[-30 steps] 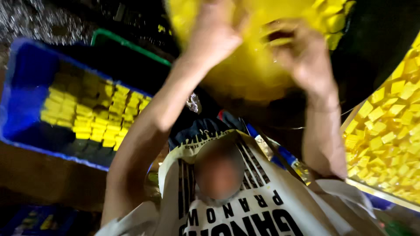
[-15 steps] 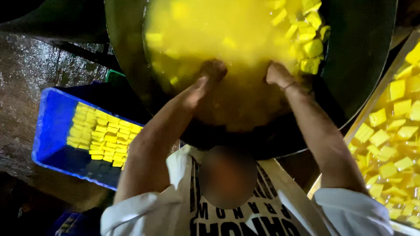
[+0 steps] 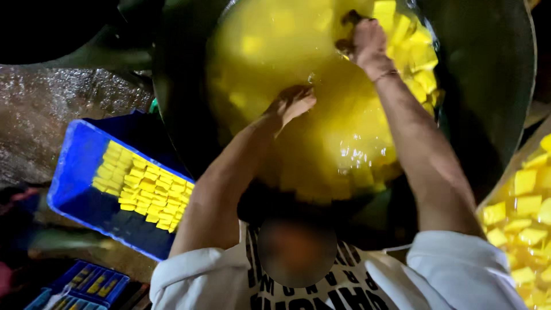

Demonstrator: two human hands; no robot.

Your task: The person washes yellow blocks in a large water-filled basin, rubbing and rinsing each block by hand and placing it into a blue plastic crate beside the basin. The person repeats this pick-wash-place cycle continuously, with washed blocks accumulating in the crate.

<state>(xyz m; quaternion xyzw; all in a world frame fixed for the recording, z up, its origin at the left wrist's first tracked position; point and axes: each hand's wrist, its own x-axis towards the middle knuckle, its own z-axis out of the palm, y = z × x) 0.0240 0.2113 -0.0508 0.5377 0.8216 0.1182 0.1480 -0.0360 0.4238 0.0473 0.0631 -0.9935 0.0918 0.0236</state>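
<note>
Reaching into a large dark pan [image 3: 488,86], both of the person's bare hands are at the surface of the yellow liquid [image 3: 258,51] that fills it.

Head view:
- The left hand [image 3: 293,103] lies palm down on the liquid near the middle of the pan. Its fingers are stretched out and loose, with nothing gripped.
- The right hand [image 3: 367,40] is further out, towards the far rim. Its fingers are bent down among the floating yellow blocks [image 3: 422,63]. Glare and liquid hide the fingertips, so it cannot be told whether they have closed on a block.
- The floating blocks crowd just outside and beyond the right hand. More sit submerged nearer the body, below both wrists.
- Both forearms cross the near rim of the pan. They cover part of the liquid and the pan wall beneath them.
- Well outside the left forearm stands a blue crate [image 3: 74,172]. It holds packed rows of yellow cubes [image 3: 143,186], and its near end is bare.
- Beyond the crate is wet, dark ground [image 3: 46,115].
- Outside the right elbow, a tray of loose yellow pieces [image 3: 525,183] is cut off by the frame edge.
- A small blue tray [image 3: 86,284] lies below the left shoulder.
</note>
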